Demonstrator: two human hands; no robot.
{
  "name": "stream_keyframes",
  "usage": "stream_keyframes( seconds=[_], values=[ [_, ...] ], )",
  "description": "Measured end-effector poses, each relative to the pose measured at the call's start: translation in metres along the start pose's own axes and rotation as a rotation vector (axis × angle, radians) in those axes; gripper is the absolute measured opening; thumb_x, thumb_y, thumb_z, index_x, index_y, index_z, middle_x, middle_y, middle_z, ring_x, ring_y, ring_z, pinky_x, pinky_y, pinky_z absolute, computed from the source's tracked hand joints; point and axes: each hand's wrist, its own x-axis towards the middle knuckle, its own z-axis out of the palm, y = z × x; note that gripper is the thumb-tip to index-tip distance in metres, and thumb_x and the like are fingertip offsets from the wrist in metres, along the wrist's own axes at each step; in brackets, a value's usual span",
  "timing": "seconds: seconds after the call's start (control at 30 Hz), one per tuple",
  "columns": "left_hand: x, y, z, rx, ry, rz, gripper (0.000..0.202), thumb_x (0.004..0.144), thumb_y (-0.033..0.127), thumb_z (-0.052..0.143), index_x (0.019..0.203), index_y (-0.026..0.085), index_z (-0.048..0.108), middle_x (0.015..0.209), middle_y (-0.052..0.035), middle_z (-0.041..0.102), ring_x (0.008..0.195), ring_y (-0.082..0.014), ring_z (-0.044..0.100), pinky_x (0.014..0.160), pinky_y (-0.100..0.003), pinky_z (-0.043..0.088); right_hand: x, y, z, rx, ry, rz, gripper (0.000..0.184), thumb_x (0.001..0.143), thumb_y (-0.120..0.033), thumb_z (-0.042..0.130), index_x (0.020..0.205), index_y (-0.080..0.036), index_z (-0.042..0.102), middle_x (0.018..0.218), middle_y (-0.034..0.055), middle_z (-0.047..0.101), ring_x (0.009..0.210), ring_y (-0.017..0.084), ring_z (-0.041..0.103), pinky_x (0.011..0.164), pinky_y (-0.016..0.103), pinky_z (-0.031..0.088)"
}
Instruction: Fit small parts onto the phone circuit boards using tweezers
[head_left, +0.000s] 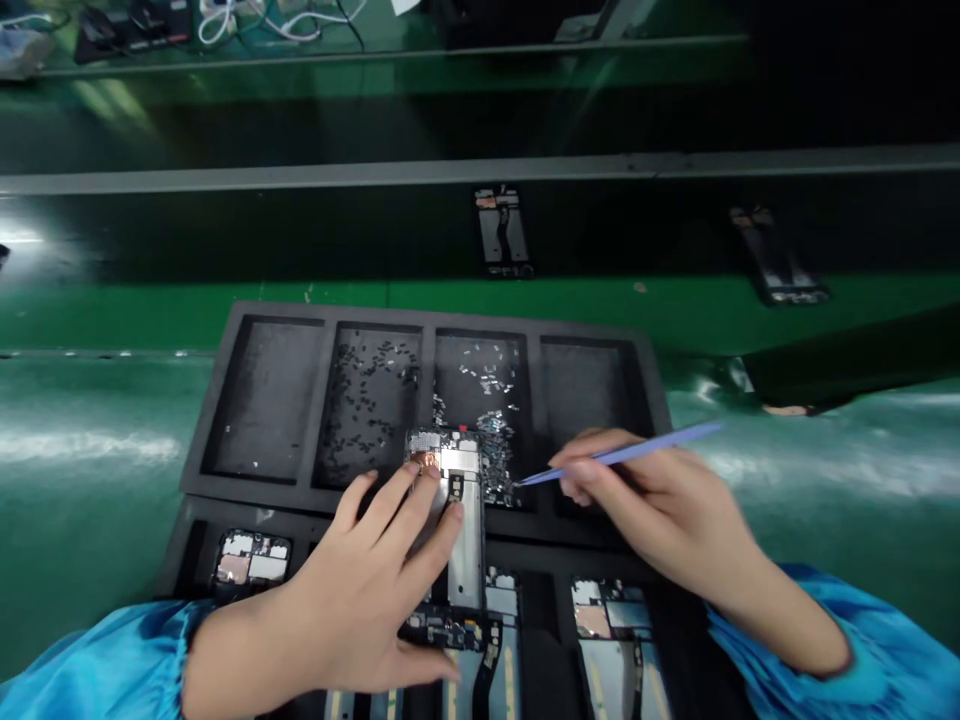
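My left hand [382, 560] lies over an opened smartphone [466, 540], fingers spread across its inner parts and thumb by its lower end, keeping hold of it. The phone lies across the front edge of a black foam tray [427, 400], its top end over a compartment of small shiny pieces [495, 450]. In my right hand [667, 500] are blue-purple tweezers [622, 455], pinched between thumb and fingers. Their tips touch or hover just above the shiny pieces to the right of the phone. I cannot make out whether a piece is between the tips.
Small black pieces [360, 400] are scattered in another compartment. Nearer me, a second tray holds several opened phones, including one at left [251, 560] and one at right [619, 630]. Beyond, two phones [502, 230] [780, 255] lie on a dark strip. A dark sleeve [855, 360] reaches in from the right.
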Motion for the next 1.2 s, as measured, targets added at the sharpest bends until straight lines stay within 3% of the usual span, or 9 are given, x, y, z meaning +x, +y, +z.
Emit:
stream_keyframes(
  seconds=[0.1,0.27,0.4,0.77,0.83,0.9,1.0,1.1,1.2],
  values=[
    [-0.001,0.000,-0.003,-0.050,0.039,0.032,0.104,0.086,0.093,0.036,0.148,0.012,0.051,0.150,-0.0244,0.048,0.138,-0.0434,0.042,0.113,-0.057,0.024,0.022,-0.016,0.005,-0.042,0.095,-0.004,0.021,0.105,-0.020,0.054,0.087,-0.025,0.064,0.086,-0.0016,0.074,0.074,0.013,0.074,0.064,0.023,0.058],
    [-0.002,-0.003,0.000,-0.073,0.085,-0.053,0.091,0.093,0.083,0.041,0.150,0.012,0.049,0.148,-0.0225,0.049,0.134,-0.0418,0.044,0.113,-0.056,0.030,0.065,-0.025,0.046,-0.064,-0.069,-0.198,0.024,0.109,-0.023,0.045,0.093,-0.021,0.063,0.090,0.0028,0.077,0.071,0.014,0.074,0.064,0.024,0.061],
    [-0.004,-0.003,0.008,-0.042,0.031,-0.090,0.087,0.097,0.077,0.041,0.155,0.013,0.042,0.154,-0.0218,0.043,0.142,-0.0444,0.035,0.115,-0.062,0.025,0.069,-0.018,0.064,-0.128,-0.153,-0.271,0.026,0.109,-0.023,0.043,0.095,-0.020,0.064,0.089,0.0040,0.077,0.073,0.016,0.075,0.063,0.025,0.061],
    [-0.005,-0.002,0.009,-0.081,-0.008,-0.092,0.080,0.101,0.070,0.039,0.158,0.014,0.038,0.160,-0.0185,0.038,0.146,-0.0438,0.030,0.113,-0.060,0.027,0.063,-0.020,0.058,-0.124,-0.191,-0.296,0.012,0.107,-0.021,0.051,0.106,-0.022,0.062,0.096,0.0044,0.080,0.084,0.018,0.079,0.064,0.025,0.064],
    [-0.004,-0.003,0.008,-0.084,-0.011,-0.095,0.081,0.101,0.071,0.038,0.158,0.014,0.039,0.162,-0.0194,0.036,0.145,-0.0438,0.031,0.113,-0.061,0.028,0.060,-0.024,0.049,-0.064,-0.138,-0.254,0.013,0.106,-0.020,0.051,0.103,-0.023,0.063,0.096,0.0035,0.080,0.084,0.017,0.079,0.066,0.025,0.064],
    [-0.003,-0.005,0.006,-0.092,-0.013,-0.096,0.081,0.101,0.072,0.037,0.157,0.014,0.039,0.162,-0.0204,0.035,0.143,-0.0444,0.033,0.111,-0.062,0.031,0.054,-0.025,0.036,-0.003,-0.006,-0.136,0.017,0.106,-0.020,0.049,0.100,-0.025,0.063,0.094,0.0028,0.080,0.085,0.018,0.079,0.069,0.027,0.065],
    [-0.001,-0.009,0.002,-0.118,0.011,-0.096,0.081,0.099,0.072,0.043,0.157,0.015,0.040,0.156,-0.0225,0.041,0.140,-0.0462,0.037,0.107,-0.063,0.037,0.037,-0.018,0.020,-0.161,0.160,0.014,0.018,0.105,-0.023,0.050,0.096,-0.025,0.066,0.090,0.0030,0.079,0.079,0.020,0.078,0.066,0.030,0.063],
    [-0.002,-0.013,-0.001,-0.123,0.076,-0.071,0.071,0.099,0.058,0.055,0.154,0.015,0.043,0.153,-0.0234,0.043,0.141,-0.0451,0.037,0.107,-0.061,0.038,0.020,-0.009,0.013,-0.268,0.087,0.003,0.020,0.103,-0.025,0.053,0.091,-0.022,0.069,0.092,0.0061,0.079,0.077,0.022,0.078,0.067,0.031,0.063],
    [-0.002,-0.019,0.003,-0.073,0.161,-0.046,0.052,0.100,0.033,0.056,0.149,0.018,0.050,0.154,-0.0195,0.044,0.143,-0.0399,0.038,0.109,-0.057,0.038,0.007,-0.015,0.001,-0.173,-0.016,-0.003,0.024,0.105,-0.024,0.048,0.105,-0.024,0.072,0.099,0.0023,0.079,0.092,0.020,0.077,0.085,0.029,0.063]
  ],
)
